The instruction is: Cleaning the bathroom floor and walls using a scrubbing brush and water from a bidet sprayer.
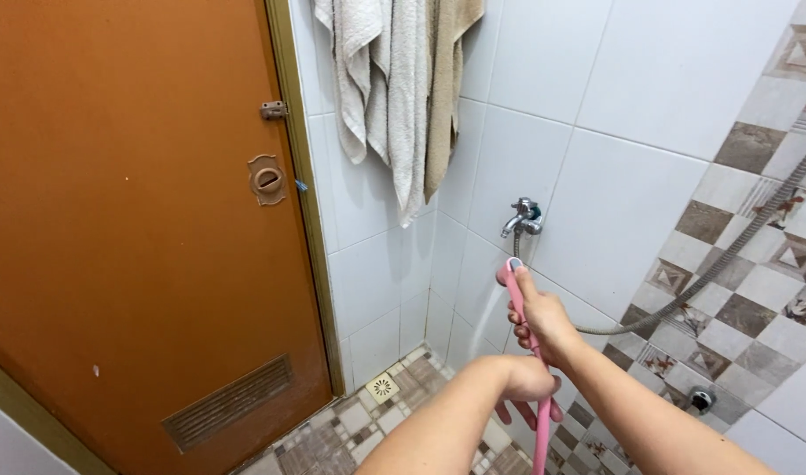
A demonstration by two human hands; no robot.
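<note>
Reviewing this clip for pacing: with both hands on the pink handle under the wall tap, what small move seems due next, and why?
Probably a small aim correction. The right hand holds the pink sprayer handle with the thumb on its top, its tip just below the metal tap; the left hand grips lower. A faint stream seems to run toward the tiled wall, so tilting the tip would direct it.
</note>
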